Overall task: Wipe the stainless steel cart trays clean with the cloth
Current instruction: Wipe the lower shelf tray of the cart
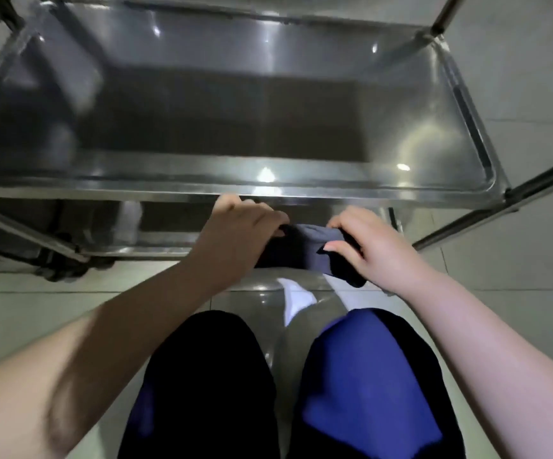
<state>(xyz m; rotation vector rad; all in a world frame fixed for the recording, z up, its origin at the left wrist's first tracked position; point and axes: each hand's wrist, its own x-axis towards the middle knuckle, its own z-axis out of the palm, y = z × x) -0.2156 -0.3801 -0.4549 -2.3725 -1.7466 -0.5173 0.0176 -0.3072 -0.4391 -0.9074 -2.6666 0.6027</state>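
Observation:
A dark grey-blue cloth [305, 250] is stretched between both hands just in front of the cart's near edge. My left hand [235, 236] grips its left end with curled fingers. My right hand [364, 246] pinches the right end between thumb and fingers. The shiny stainless steel upper tray [268, 180] fills the top of the head view, just beyond my hands. A lower tray [176, 241] shows beneath it, partly hidden by my hands and the cloth.
Cart posts and rails stand at the far right [447, 14], near right [513, 210] and near left [27, 236]. A caster wheel [63, 266] sits low at the left. My legs [288, 385] are below on the glossy tiled floor [516, 94].

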